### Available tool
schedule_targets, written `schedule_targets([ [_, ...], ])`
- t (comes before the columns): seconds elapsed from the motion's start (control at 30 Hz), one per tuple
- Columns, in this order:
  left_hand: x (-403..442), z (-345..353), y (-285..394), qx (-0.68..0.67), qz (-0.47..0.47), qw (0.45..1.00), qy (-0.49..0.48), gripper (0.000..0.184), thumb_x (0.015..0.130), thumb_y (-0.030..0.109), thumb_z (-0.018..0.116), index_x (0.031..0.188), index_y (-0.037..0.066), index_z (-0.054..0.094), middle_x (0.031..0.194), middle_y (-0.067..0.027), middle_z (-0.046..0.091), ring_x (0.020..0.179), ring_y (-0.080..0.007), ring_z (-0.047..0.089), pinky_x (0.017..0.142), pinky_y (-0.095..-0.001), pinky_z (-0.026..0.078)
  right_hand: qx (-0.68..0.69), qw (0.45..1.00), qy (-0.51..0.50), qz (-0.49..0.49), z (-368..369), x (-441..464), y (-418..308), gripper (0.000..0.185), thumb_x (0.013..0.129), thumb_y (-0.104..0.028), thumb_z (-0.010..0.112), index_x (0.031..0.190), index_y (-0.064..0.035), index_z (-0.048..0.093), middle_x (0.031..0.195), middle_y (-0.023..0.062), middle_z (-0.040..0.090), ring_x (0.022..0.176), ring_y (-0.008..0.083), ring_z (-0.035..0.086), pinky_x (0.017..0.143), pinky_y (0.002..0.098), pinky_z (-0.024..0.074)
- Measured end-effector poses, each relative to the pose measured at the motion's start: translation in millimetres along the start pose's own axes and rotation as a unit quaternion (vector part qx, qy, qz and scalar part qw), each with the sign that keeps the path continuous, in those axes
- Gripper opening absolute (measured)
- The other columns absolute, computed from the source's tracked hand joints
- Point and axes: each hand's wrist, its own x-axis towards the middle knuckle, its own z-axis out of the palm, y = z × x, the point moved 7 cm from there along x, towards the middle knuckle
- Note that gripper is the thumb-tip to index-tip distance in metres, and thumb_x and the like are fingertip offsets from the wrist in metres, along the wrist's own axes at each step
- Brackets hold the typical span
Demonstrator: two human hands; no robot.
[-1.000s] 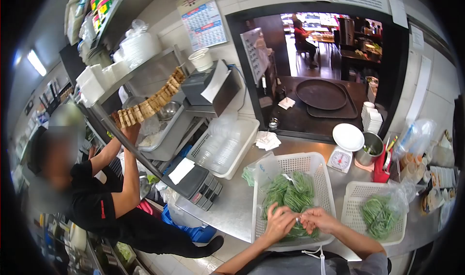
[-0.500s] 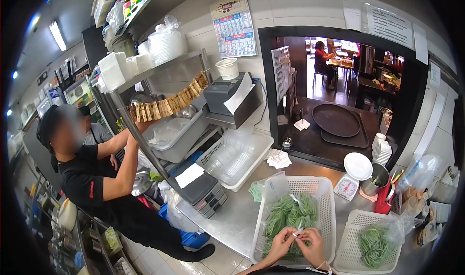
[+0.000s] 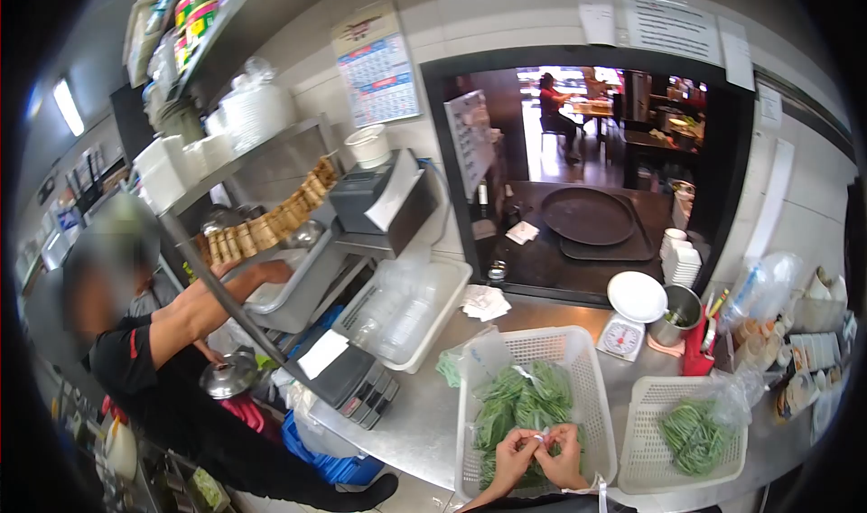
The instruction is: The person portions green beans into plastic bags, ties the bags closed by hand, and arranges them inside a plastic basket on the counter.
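Observation:
Over the near end of a white perforated basket (image 3: 596,396), my left hand (image 3: 513,456) and my right hand (image 3: 562,459) meet fingertip to fingertip. Both are closed on a small white tie, pinched at the top of a clear bag of greens that is partly hidden below them. More bagged green vegetables (image 3: 524,396) lie in the same basket, past my fingers. To the right, a second white basket (image 3: 643,423) holds a bundle of long green beans (image 3: 694,436) with a clear plastic bag (image 3: 727,400) at its edge.
A dial scale (image 3: 621,337) and a metal pot (image 3: 675,316) stand behind the baskets. Clear containers fill a white crate (image 3: 417,355) left of them. A co-worker (image 3: 144,350) in black reaches into a grey tub (image 3: 302,287). Round trays (image 3: 589,216) lie in the pass-through window.
The camera view has shifted. My fingers stay together at the white tie. The co-worker's arm now reaches into the grey tub, and another person's hand shows at a metal lid.

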Motion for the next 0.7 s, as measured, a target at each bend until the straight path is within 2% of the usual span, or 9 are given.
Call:
schedule_targets([
  [0.1, 3.3, -0.9, -2.2, 0.039, 0.063, 0.997, 0.009, 0.01, 0.082, 0.005, 0.061, 0.089, -0.002, 0.062, 0.079, -0.0032, 0.059, 0.067, -0.0065, 0.054, 0.055, -0.019, 0.042, -0.028, 1.0, 0.004, -0.002, -2.2, -1.0, 8.8, 0.032, 0.07, -0.002, 0.063, 0.093, -0.0007, 0.04, 0.068, 0.0072, 0.051, 0.058, 0.0129, 0.052, 0.052, 0.0257, 0.0431],
  [0.17, 2.8, -6.2, -8.1, 0.096, 0.055, 0.994, 0.017, 0.011, 0.081, 0.007, 0.063, 0.089, -0.001, 0.062, 0.079, -0.0029, 0.057, 0.065, -0.0068, 0.053, 0.055, -0.0189, 0.04, -0.028, 0.999, -0.015, 0.014, -2.2, -2.8, 19.5, 0.032, 0.07, -0.001, 0.061, 0.095, -0.0005, 0.039, 0.069, 0.0072, 0.049, 0.059, 0.014, 0.052, 0.051, 0.0269, 0.042],
  [0.23, 3.6, -8.8, -17.6, 0.089, 0.047, 0.995, 0.014, 0.011, 0.082, 0.008, 0.062, 0.088, -0.001, 0.063, 0.079, -0.0018, 0.054, 0.063, -0.007, 0.05, 0.054, -0.0187, 0.039, -0.017, 0.999, -0.017, 0.022, -1.8, -1.6, 14.7, 0.033, 0.071, 0.0, 0.06, 0.095, -0.0003, 0.038, 0.071, 0.0068, 0.049, 0.059, 0.0114, 0.051, 0.051, 0.026, 0.0419],
  [0.33, 1.3, -3.4, 1.9, 0.222, 0.189, 0.956, 0.019, 0.01, 0.082, 0.008, 0.06, 0.085, -0.001, 0.062, 0.083, -0.0011, 0.048, 0.065, -0.0075, 0.048, 0.057, -0.0192, 0.038, 0.007, 0.997, -0.039, 0.07, -1.9, -1.2, 20.9, 0.035, 0.07, 0.001, 0.06, 0.096, -0.0006, 0.037, 0.072, 0.0052, 0.048, 0.059, 0.0082, 0.049, 0.052, 0.0244, 0.0423],
  [0.43, 0.1, -1.3, -9.9, 0.027, 0.0, 1.0, 0.007, 0.009, 0.081, 0.007, 0.059, 0.082, -0.001, 0.062, 0.087, -0.0008, 0.043, 0.068, -0.008, 0.047, 0.061, -0.02, 0.039, 0.047, 0.994, -0.058, 0.077, -1.0, 0.7, 24.5, 0.037, 0.07, 0.002, 0.061, 0.096, -0.0018, 0.036, 0.073, 0.0036, 0.047, 0.062, 0.006, 0.048, 0.054, 0.0224, 0.042],
  [0.53, 4.3, -10.5, -36.6, -0.029, -0.091, 0.995, -0.016, 0.008, 0.082, 0.007, 0.057, 0.081, 0.0, 0.061, 0.09, -0.0008, 0.042, 0.07, -0.0079, 0.047, 0.064, -0.0207, 0.039, 0.112, 0.985, -0.092, 0.09, 0.8, -1.0, 38.1, 0.037, 0.071, 0.003, 0.061, 0.096, -0.0033, 0.035, 0.073, 0.0024, 0.047, 0.064, 0.0061, 0.049, 0.056, 0.0213, 0.0417],
  [0.63, -1.1, -7.6, -25.1, -0.054, -0.08, 0.995, -0.022, 0.01, 0.084, 0.008, 0.056, 0.08, 0.0, 0.061, 0.088, -0.001, 0.043, 0.07, -0.0077, 0.048, 0.063, -0.0206, 0.04, 0.197, 0.965, -0.136, 0.112, 5.3, 0.4, 34.8, 0.038, 0.073, 0.006, 0.06, 0.1, -0.0045, 0.035, 0.075, 0.0022, 0.049, 0.065, 0.0059, 0.05, 0.057, 0.0206, 0.0418],
  [0.7, -2.6, -3.8, -15.9, 0.014, -0.033, 0.998, -0.055, 0.011, 0.085, 0.011, 0.057, 0.082, 0.001, 0.06, 0.091, -0.0014, 0.044, 0.071, -0.0088, 0.05, 0.066, -0.0218, 0.042, 0.229, 0.956, -0.128, 0.132, 2.7, 1.3, 34.0, 0.034, 0.075, 0.006, 0.06, 0.1, -0.0038, 0.039, 0.077, 0.0029, 0.052, 0.066, 0.0063, 0.052, 0.057, 0.0205, 0.0429],
])
